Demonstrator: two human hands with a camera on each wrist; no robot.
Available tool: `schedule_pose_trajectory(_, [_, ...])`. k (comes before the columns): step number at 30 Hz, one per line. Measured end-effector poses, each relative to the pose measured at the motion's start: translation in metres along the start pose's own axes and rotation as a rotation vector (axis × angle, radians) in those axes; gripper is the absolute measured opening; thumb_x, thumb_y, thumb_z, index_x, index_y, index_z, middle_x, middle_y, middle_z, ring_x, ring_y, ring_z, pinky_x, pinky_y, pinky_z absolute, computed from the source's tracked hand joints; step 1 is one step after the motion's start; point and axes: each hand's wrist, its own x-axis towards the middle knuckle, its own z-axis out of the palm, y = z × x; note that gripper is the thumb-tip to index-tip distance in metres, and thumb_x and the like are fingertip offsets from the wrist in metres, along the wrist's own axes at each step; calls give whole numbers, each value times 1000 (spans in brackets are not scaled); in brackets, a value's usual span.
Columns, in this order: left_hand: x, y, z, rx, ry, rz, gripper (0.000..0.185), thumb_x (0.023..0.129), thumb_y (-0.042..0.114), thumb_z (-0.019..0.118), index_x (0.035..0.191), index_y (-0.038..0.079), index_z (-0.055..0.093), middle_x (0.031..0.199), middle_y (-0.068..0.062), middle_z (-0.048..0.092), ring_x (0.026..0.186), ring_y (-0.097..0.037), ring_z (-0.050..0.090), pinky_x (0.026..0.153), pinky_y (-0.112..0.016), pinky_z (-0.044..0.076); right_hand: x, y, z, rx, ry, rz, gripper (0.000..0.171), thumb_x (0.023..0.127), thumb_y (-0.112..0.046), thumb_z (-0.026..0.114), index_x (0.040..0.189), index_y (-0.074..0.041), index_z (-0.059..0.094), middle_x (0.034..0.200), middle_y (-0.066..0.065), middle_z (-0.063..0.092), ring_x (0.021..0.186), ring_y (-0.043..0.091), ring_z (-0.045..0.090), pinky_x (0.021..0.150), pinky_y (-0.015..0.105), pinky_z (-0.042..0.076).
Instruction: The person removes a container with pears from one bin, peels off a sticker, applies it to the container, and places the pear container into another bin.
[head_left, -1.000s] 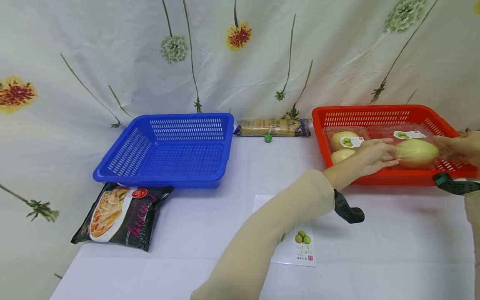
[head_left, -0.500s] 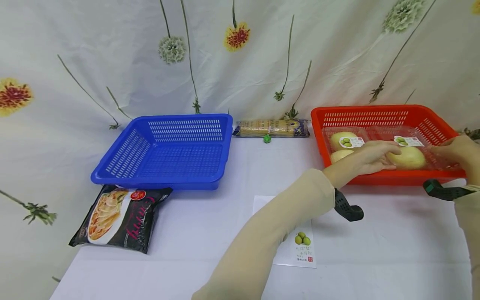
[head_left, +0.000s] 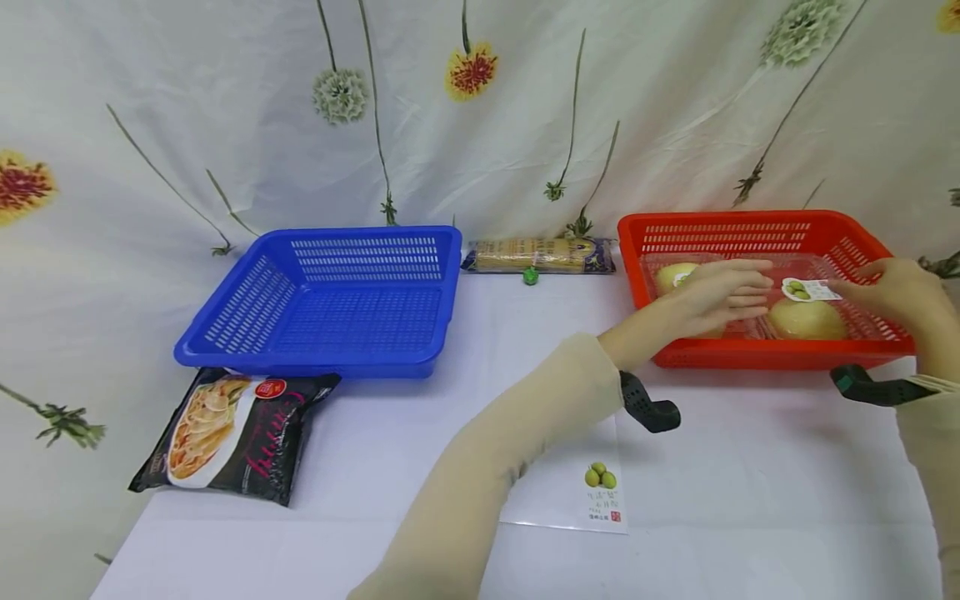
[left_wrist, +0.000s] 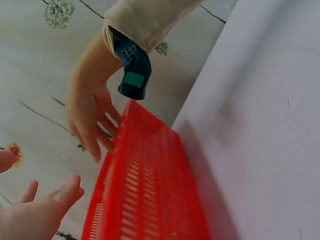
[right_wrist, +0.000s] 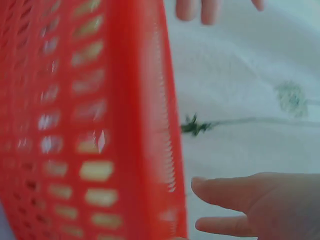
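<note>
My left hand (head_left: 716, 298) hovers over the left part of the red basket (head_left: 750, 218), its fingers straight and holding nothing. At the basket's right side is my right hand (head_left: 903, 293), with fingers apart and the thumb near a label. Inside the basket lies a clear plastic pack of pale yellow-green fruit (head_left: 808, 320), with a white fruit label on top. Another clear fruit pack (head_left: 666, 271) sits to its left, partly hidden by my left hand. In the left wrist view both hands show above the basket's rim, fingers extended.
A blue basket (head_left: 360, 321) stands left, with a black noodle bag (head_left: 232, 437) at its front. Behind are a packet of dry noodles (head_left: 540, 256) and a small green object (head_left: 530, 276). A printed sheet (head_left: 562, 500) lies partly under my left forearm.
The right fruit pack has gone down into the red basket and both hands have let go of it. My left hand has lifted and moved left; my right hand has risen slightly.
</note>
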Motion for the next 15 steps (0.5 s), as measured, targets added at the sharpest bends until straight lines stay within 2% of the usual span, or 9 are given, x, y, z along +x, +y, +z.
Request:
schedule_pose_trajectory(2, [-10, 12, -10, 89, 3, 68, 37, 95, -3, 47, 132, -3, 51, 125, -20, 57, 119, -36, 52, 100, -43, 42, -2, -9, -2, -12, 22, -54, 104, 79, -70, 45, 133, 17, 29, 118, 40, 38, 93, 52, 43, 50, 42, 53])
schedule_pose_trajectory(5, [-27, 32, -27, 268, 15, 159, 39, 94, 1, 53, 132, -2, 50, 126, -15, 57, 113, -27, 57, 94, -37, 47, -27, -47, -14, -43, 14, -134, 88, 90, -55, 48, 132, 20, 28, 120, 43, 35, 102, 56, 36, 74, 64, 47])
schedule_pose_trajectory(6, [-32, 38, -35, 360, 27, 187, 40, 94, 4, 55, 133, 0, 51, 127, -12, 58, 111, -22, 59, 92, -33, 49, -36, -60, -16, -53, 10, -168, 84, 92, -51, 47, 131, 21, 28, 120, 43, 35, 103, 56, 35, 81, 66, 43])
schedule_pose_trajectory(9, [-51, 55, -60, 712, 50, 271, 46, 95, 17, 56, 138, 5, 46, 136, -8, 51, 118, -13, 54, 91, -22, 47, -53, -90, -18, -67, 1, -270, 79, 94, -50, 45, 128, 20, 31, 117, 44, 39, 103, 57, 39, 79, 64, 45])
schedule_pose_trajectory(11, [-64, 64, -77, 962, 83, 324, 51, 95, 24, 55, 141, 7, 42, 141, -8, 47, 123, -13, 50, 93, -20, 45, -59, -106, -16, -65, -26, -322, 81, 94, -52, 44, 130, 19, 30, 118, 44, 40, 104, 56, 42, 79, 63, 45])
schedule_pose_trajectory(13, [-78, 73, -94, 1160, 103, 367, 54, 96, 28, 52, 143, 5, 37, 145, -10, 41, 129, -17, 44, 99, -23, 42, -62, -119, -12, -52, -53, -368, 83, 93, -54, 43, 133, 17, 28, 120, 43, 41, 107, 56, 43, 81, 64, 44])
schedule_pose_trajectory(15, [-91, 81, -109, 1293, 127, 393, 57, 97, 30, 51, 145, 5, 34, 147, -10, 39, 132, -20, 41, 104, -29, 38, -64, -133, -7, -46, -56, -408, 82, 94, -53, 44, 136, 15, 27, 121, 42, 42, 108, 55, 43, 84, 64, 43])
